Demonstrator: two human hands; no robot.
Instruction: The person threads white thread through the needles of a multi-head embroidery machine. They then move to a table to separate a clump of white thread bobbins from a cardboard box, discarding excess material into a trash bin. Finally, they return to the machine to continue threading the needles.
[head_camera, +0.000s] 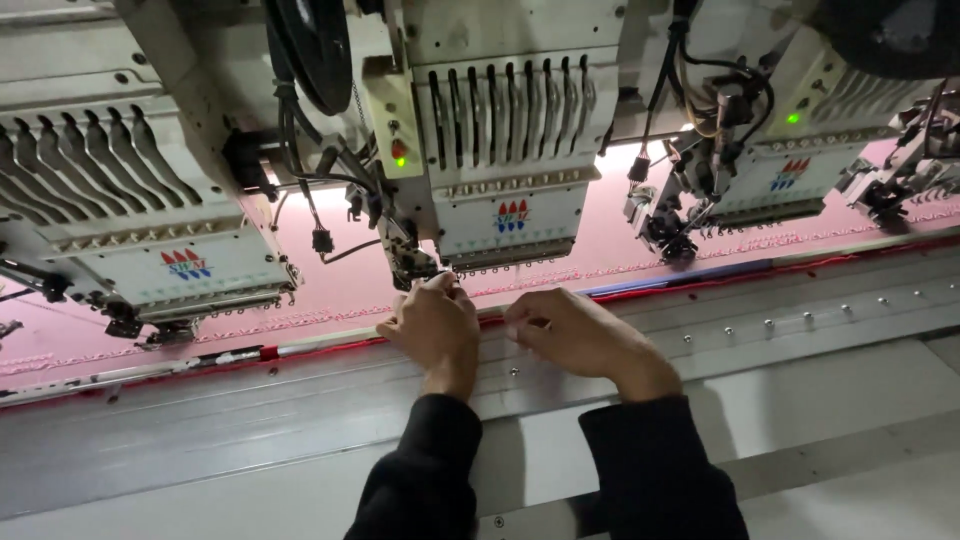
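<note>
The scene is rather dim, with a cool grey tone. The strongest light comes from behind the embroidery heads and makes a bright glare on the pink fabric. The dark sleeves lose detail. Soft shadows lie on the metal table. The edges look slightly blurred.

above hands: embroidery head overhangs, tight gap
sides: neighbouring heads leave open pink fabric
front: grey rail unobstructed

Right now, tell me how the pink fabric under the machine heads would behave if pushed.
The pink fabric looks thin, so probably floppy and light. It lies flat and seems clamped along the red edge strip, so it would likely resist sliding and pucker instead.
</note>
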